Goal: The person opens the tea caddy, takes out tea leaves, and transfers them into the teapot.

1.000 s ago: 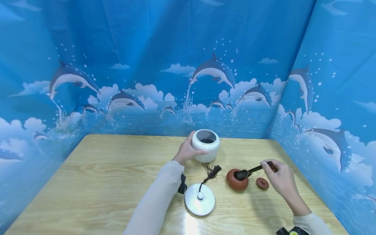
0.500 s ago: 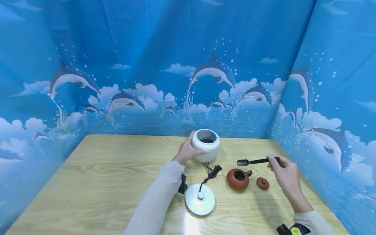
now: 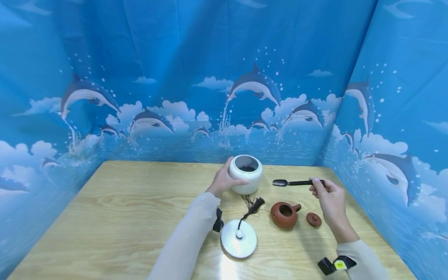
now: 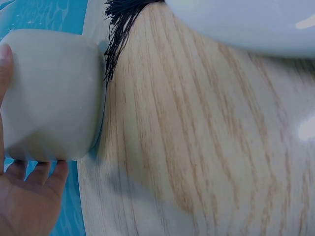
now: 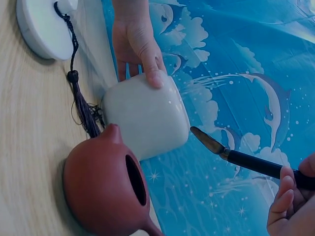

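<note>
My left hand (image 3: 223, 179) grips the side of a white ceramic jar (image 3: 249, 182), thumb across its front, fingers behind. Dark tea leaves (image 3: 246, 168) show inside the uncovered jar. In my right hand (image 3: 330, 200) a black tea scoop (image 3: 294, 182) is pinched by its handle end, its bowl pointing left toward the jar. In the right wrist view the scoop's bowl (image 5: 209, 141) looks bare. Below the scoop stands a reddish-brown clay teapot (image 3: 284, 221) with its top opening uncovered.
The teapot's small lid (image 3: 314, 219) lies to the right of the pot. A white jar lid (image 3: 239, 244) with a dark tassel (image 3: 254, 206) lies in front of the jar. Blue dolphin-print curtain (image 3: 196, 77) rises behind the wooden table (image 3: 133, 210).
My right hand has lifted the tea scoop out of the teapot's opening and moved it up and left toward the jar. The left hand keeps its hold on the jar.
</note>
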The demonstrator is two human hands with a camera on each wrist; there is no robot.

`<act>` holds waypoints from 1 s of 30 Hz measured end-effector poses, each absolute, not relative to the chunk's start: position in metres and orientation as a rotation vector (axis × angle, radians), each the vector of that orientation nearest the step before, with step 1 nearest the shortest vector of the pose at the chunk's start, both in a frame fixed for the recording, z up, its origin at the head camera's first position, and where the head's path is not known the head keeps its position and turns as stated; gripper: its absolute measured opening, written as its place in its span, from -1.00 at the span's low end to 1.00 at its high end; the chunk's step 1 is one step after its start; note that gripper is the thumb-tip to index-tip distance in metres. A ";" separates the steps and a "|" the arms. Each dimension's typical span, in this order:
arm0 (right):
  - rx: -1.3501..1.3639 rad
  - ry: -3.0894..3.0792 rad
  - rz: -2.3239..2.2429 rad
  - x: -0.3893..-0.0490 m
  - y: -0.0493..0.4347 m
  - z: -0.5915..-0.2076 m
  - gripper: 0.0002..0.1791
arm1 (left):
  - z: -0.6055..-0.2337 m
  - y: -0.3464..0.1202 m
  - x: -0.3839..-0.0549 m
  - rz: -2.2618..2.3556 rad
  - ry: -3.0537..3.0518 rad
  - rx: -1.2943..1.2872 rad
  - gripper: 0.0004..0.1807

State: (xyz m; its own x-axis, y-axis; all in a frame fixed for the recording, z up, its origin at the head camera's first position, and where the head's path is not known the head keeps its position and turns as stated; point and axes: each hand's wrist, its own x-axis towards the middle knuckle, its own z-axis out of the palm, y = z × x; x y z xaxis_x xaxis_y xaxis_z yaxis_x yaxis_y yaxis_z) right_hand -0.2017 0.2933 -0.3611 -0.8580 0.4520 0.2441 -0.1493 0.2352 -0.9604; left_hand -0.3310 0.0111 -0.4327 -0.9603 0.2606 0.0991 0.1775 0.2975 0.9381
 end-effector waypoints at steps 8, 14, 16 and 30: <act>-0.302 -2.028 1.689 -0.217 0.276 -0.355 -0.73 | -0.433 0.012 -0.331 1.756 2.474 0.408 0.28; -0.258 -2.033 1.695 -0.228 0.260 -0.353 -0.67 | -0.432 0.012 -0.331 1.764 2.469 0.412 0.28; -0.242 -2.048 1.669 -0.231 0.254 -0.353 -0.65 | -0.433 0.012 -0.331 1.768 2.464 0.411 0.28; -0.178 -2.138 1.544 -0.255 0.228 -0.357 -0.64 | -0.431 0.011 -0.329 1.764 2.467 0.419 0.26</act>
